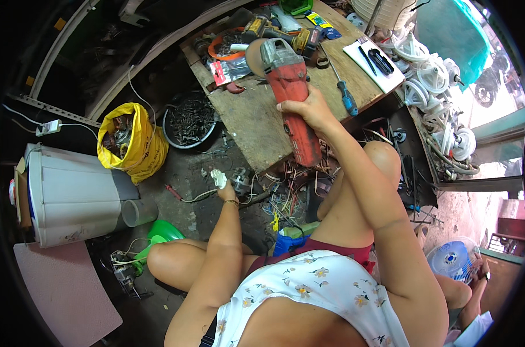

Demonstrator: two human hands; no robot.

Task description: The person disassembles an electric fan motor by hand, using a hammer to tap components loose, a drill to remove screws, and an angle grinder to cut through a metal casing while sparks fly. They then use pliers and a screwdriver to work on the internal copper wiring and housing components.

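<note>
My right hand is wrapped round the body of a red angle grinder. Its grey head and brown disc point toward the far side, and the tool is above the wooden tabletop. Lower and to the left, my left hand is closed at a small white piece, whose kind I cannot make out. A small metal motor is right beside those fingers. A pale cord with a red end runs along the floor toward the left hand.
The table bears a yellow-black drill, a blue-handled screwdriver and a clipboard. At left are a black basin of screws, a yellow bag and a grey bin. Loose wires lie ahead; another person's arm shows lower right.
</note>
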